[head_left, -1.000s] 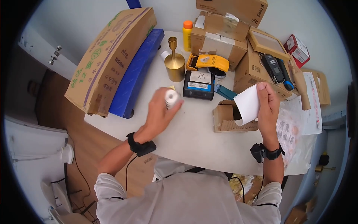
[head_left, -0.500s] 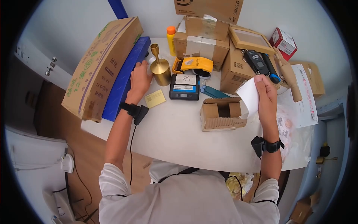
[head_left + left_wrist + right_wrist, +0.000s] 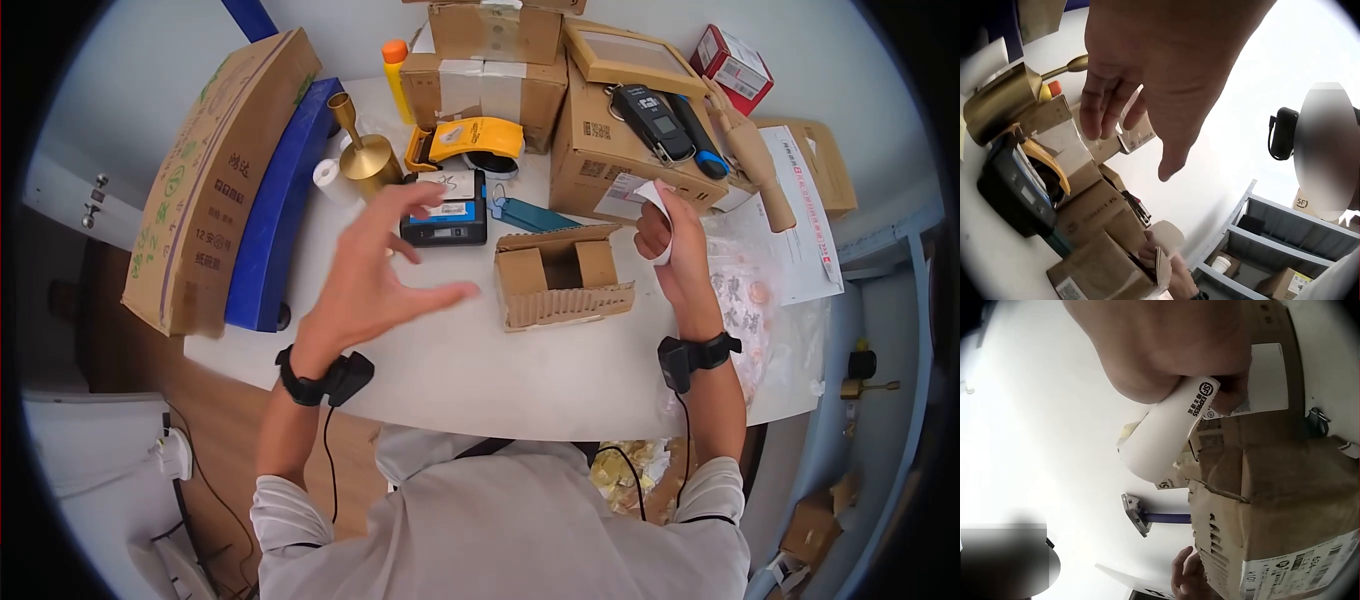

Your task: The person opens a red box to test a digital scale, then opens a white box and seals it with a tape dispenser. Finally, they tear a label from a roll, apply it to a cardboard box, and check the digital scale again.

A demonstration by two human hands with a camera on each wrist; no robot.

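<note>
In the head view my left hand [image 3: 365, 275] hovers over the table with fingers and thumb spread and nothing between them. Its fingertips overlap the black device with a small display [image 3: 465, 232], which looks like a label printer. Behind, a white paper roll [image 3: 328, 174] stands beside the brass bell-shaped object with a long neck [image 3: 372, 165]. My right hand [image 3: 688, 255] pinches a curled white shipping label [image 3: 1163, 437], printed with SF Express at one edge in the right wrist view. Between the hands sits a small open cardboard box [image 3: 570, 303], its torn flaps upright.
A long carton [image 3: 215, 190] leans beside a blue panel [image 3: 280, 210] at the left. Behind are a yellow tape dispenser [image 3: 480, 135], a teal strap [image 3: 540, 217] and stacked boxes [image 3: 490, 95]. A wooden hand model [image 3: 755, 165] and plastic bags [image 3: 735, 320] lie at the right.
My left hand has carried a white roll back beside the brass object, let it go and come forward with fingers spread. My right hand keeps the label, now curled closer to the palm.
</note>
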